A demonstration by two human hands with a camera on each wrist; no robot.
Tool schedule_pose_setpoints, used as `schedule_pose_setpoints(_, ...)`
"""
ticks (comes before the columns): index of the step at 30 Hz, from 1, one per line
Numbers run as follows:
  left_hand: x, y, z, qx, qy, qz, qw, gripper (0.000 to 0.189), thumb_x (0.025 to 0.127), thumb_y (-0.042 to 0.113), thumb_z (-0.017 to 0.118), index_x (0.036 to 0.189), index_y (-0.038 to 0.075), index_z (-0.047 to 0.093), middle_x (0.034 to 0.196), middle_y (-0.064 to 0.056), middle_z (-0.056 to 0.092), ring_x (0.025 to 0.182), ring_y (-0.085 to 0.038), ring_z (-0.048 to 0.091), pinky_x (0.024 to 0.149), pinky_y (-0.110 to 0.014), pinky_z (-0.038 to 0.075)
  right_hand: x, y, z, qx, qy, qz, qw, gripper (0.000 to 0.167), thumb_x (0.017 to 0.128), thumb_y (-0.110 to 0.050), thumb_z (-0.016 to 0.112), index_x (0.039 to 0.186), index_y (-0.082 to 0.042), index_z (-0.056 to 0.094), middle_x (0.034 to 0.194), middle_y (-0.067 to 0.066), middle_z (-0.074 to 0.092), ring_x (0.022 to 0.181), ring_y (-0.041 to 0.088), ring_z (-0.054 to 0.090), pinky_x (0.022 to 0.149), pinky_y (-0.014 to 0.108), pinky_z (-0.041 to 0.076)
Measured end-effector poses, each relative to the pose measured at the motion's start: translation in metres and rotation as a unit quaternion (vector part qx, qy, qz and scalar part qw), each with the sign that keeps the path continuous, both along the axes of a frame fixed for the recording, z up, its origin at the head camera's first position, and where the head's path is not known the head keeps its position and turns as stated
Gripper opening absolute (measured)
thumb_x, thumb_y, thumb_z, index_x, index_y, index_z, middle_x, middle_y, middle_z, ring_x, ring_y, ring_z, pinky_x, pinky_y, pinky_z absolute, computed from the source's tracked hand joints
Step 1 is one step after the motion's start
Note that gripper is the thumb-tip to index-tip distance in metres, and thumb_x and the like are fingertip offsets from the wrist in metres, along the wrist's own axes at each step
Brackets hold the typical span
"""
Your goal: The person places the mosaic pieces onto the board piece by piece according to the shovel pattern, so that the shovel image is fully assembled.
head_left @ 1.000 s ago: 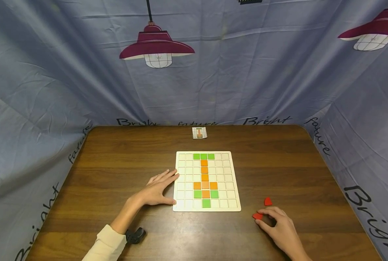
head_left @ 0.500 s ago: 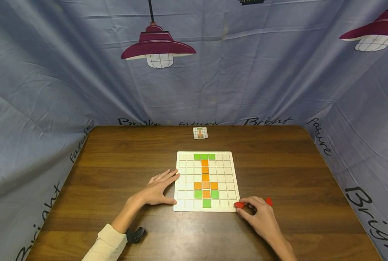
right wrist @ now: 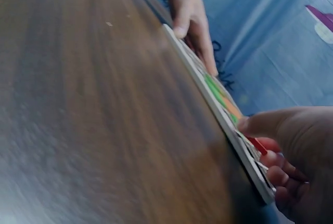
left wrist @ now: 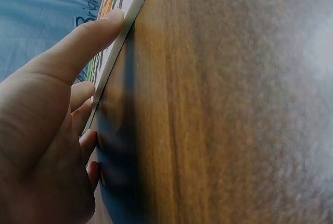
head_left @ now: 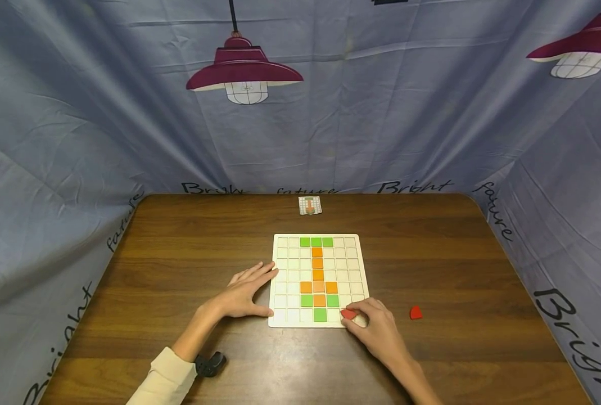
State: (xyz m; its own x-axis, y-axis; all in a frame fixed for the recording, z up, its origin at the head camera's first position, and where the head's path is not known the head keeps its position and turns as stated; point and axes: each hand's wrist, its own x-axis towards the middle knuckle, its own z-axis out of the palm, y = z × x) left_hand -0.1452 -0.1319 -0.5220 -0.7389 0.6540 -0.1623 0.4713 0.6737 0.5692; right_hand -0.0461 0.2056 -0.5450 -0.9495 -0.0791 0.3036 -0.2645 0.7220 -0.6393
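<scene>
A cream gridded board (head_left: 283, 270) lies flat on the wooden table, with green tiles (head_left: 316, 242) across its top and orange tiles (head_left: 317, 263) running down the middle. More green and orange tiles sit in its lower rows. At its left edge rests my left hand (head_left: 245, 292), thumb and fingers spread and touching the rim. My right hand (head_left: 376, 329) pinches a small red tile (head_left: 348, 314) with a rounded side between thumb and fingers, over the lower right cells. In the right wrist view this red tile (right wrist: 257, 145) shows partly behind the thumb.
Another red tile (head_left: 415, 313) lies on the table (head_left: 457, 270) to the right of the board. A small picture card (head_left: 310, 206) showing a gridded pattern lies near the far edge. Printed cloth (head_left: 330, 129) hangs behind and at the sides.
My right hand has carried the red tile leftward from beside the other red tile on the table to over the board's lower right. The left hand has stayed in place.
</scene>
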Motion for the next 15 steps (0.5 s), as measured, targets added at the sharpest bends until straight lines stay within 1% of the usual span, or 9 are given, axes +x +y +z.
schedule_pose_setpoints(3, 0.0, 0.0001, 0.0001, -0.001, 0.0, -0.001, 1.0, 0.096, 0.082, 0.047, 0.077, 0.159, 0.016, 0.029, 0.165, -0.002, 0.021, 0.151, -0.03, 0.01, 0.111, -0.063, 0.015, 0.0003, -0.0038, -0.0023, 0.008, -0.002, -0.009, 0.9999, 0.027, 0.069, -0.015, 0.092, 0.091, -0.015, 0.076, 0.086, -0.012, 0.064, 0.082, 0.007, 0.057, 0.075, 0.037, 0.05)
schedule_pose_setpoints(8, -0.0001, -0.0004, -0.0007, -0.001, 0.0, -0.001, 1.0, 0.096, 0.082, 0.047, 0.077, 0.159, 0.016, 0.029, 0.165, -0.002, 0.021, 0.151, -0.03, 0.01, 0.111, -0.063, 0.015, 0.0011, -0.0062, -0.0015, 0.011, 0.005, -0.005, 0.9999, 0.03, 0.067, -0.016, 0.093, 0.092, -0.014, 0.076, 0.087, -0.011, 0.065, 0.083, 0.008, 0.059, 0.076, 0.037, 0.051)
schedule_pose_setpoints(12, -0.0003, -0.0003, -0.0004, -0.001, 0.002, 0.0, 1.0, 0.095, 0.082, 0.047, 0.077, 0.159, 0.016, 0.03, 0.165, -0.002, 0.021, 0.151, -0.03, 0.011, 0.111, -0.063, 0.015, 0.0016, -0.0067, 0.003, 0.014, -0.012, 0.009, 0.9998, 0.032, 0.066, -0.013, 0.093, 0.094, -0.013, 0.077, 0.09, -0.01, 0.066, 0.085, 0.009, 0.059, 0.077, 0.035, 0.05)
schedule_pose_setpoints(15, -0.0005, -0.0005, -0.0001, 0.0, 0.001, 0.0, 1.0, 0.095, 0.082, 0.046, 0.077, 0.159, 0.016, 0.03, 0.164, -0.003, 0.021, 0.151, -0.031, 0.011, 0.111, -0.063, 0.016, 0.0019, -0.0074, 0.0067, 0.017, -0.027, 0.022, 0.9992, 0.031, 0.068, -0.008, 0.091, 0.096, -0.012, 0.077, 0.09, -0.011, 0.067, 0.085, 0.008, 0.059, 0.076, 0.033, 0.05)
